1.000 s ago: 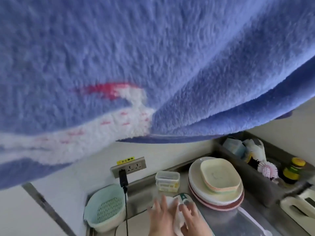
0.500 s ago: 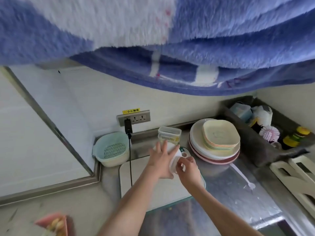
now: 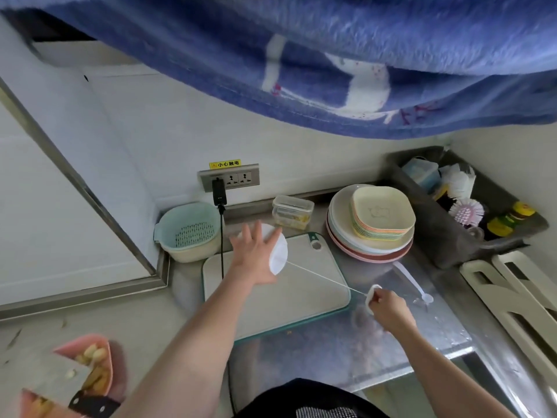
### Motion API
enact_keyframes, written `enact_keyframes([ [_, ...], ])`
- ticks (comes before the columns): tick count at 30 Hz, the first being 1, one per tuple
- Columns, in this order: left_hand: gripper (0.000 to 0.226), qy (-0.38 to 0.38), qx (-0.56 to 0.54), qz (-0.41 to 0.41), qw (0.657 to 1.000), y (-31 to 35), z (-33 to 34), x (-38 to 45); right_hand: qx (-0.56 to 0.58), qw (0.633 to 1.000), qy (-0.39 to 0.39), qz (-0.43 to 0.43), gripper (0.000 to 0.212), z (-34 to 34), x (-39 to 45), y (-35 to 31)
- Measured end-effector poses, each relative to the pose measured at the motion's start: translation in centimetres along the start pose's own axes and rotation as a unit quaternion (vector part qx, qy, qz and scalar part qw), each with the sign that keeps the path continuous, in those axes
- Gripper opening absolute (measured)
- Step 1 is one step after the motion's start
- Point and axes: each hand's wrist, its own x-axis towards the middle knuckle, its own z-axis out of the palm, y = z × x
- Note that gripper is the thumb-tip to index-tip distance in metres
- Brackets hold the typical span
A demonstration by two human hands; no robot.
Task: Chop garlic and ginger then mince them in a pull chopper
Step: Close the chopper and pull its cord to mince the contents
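Note:
A white pull chopper [image 3: 278, 251] stands on the pale cutting board [image 3: 301, 292]. My left hand [image 3: 256, 256] presses flat on its lid, fingers spread. My right hand [image 3: 388, 309] is closed on the white pull handle [image 3: 371, 297], and the cord [image 3: 325, 280] runs taut from the lid to it. At the lower left a pink tray [image 3: 90, 372] holds garlic cloves and ginger pieces, with a cleaver [image 3: 57, 378] lying across it.
A green colander [image 3: 188, 232] sits left of the board, under a wall socket [image 3: 229, 178] whose black cable crosses the board. A clear lidded box [image 3: 291, 211], stacked plates [image 3: 375, 220] and a grey rack [image 3: 470, 206] line the back. A blue blanket [image 3: 331, 61] hangs overhead.
My right hand has pulled the handle away from the lid toward the right, drawing the cord out. The view has tilted down, so the blanket fills less of it.

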Motion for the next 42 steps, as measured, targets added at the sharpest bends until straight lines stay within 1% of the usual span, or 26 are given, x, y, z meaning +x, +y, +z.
enact_keyframes([
  [3,0.116,-0.009,-0.001,0.023,1.0,1.6,0.5,-0.5,-0.028,0.999,-0.013,-0.041,0.012,0.5,-0.7,-2.2],
  [6,0.117,-0.016,0.004,0.048,0.999,3.7,0.8,-0.7,-0.083,0.987,-0.012,-0.14,0.007,2.0,-1.4,-6.3],
  [8,0.119,-0.012,0.008,0.066,0.998,5.1,0.9,-0.7,-0.117,0.972,0.005,-0.205,0.014,3.2,-2.2,-8.8],
  [10,0.121,-0.005,0.012,0.08,0.997,5.7,1.0,-0.8,-0.149,0.959,0.02,-0.239,0.02,3.9,-2.5,-10.0],
  [13,0.121,0.001,0.012,0.078,0.997,5.5,1.5,-0.9,-0.171,0.96,0.027,-0.222,0.021,4.0,-2.1,-9.3],
  [16,0.12,-0.011,-0.016,0.047,0.999,5.3,1.5,-1.1,-0.195,0.962,0.025,-0.189,0.009,3.4,-1.7,-7.8],
  [20,0.117,-0.019,-0.026,0.007,0.999,3.4,1.2,-0.7,-0.196,0.977,-0.009,-0.087,0.01,2.1,-1.1,-4.2],
  [22,0.116,-0.017,-0.019,-0.016,1.0,2.2,1.5,-0.8,-0.171,0.984,-0.015,-0.046,0.008,1.5,-0.6,-1.7],
  [23,0.116,-0.018,-0.015,-0.026,0.999,1.8,1.7,-1.0,-0.152,0.988,-0.02,-0.031,0.009,1.3,-0.5,-0.8],
  [26,0.117,-0.023,-0.011,-0.04,0.999,1.6,2.3,-1.4,-0.114,0.993,-0.031,0.001,0.028,1.2,-0.5,0.2],
  [28,0.117,-0.027,-0.018,-0.049,0.998,1.8,2.5,-1.6,-0.097,0.995,-0.036,-0.004,0.033,1.4,-0.6,-0.6],
  [29,0.117,-0.03,-0.022,-0.048,0.998,1.9,2.7,-1.7,-0.093,0.994,-0.047,-0.015,0.032,1.6,-0.7,-1.3],
  [32,0.116,-0.035,-0.023,-0.007,0.999,3.0,3.1,-2.2,-0.084,0.991,-0.086,-0.064,0.024,2.6,-1.5,-4.3],
  [34,0.116,-0.025,-0.019,0.025,0.999,4.3,3.2,-2.5,-0.071,0.988,-0.093,-0.105,0.018,3.5,-2.0,-6.3],
  [36,0.115,-0.007,-0.019,0.052,0.998,5.5,3.2,-2.8,-0.076,0.984,-0.079,-0.142,0.017,4.3,-2.2,-7.9],
  [38,0.115,0.01,-0.012,0.07,0.997,6.1,3.1,-2.9,-0.095,0.981,-0.053,-0.163,0.023,4.8,-2.2,-8.5],
  [42,0.115,0.026,0.013,0.093,0.995,6.1,3.2,-2.8,-0.138,0.977,-0.024,-0.161,0.026,4.9,-1.9,-7.7],
])
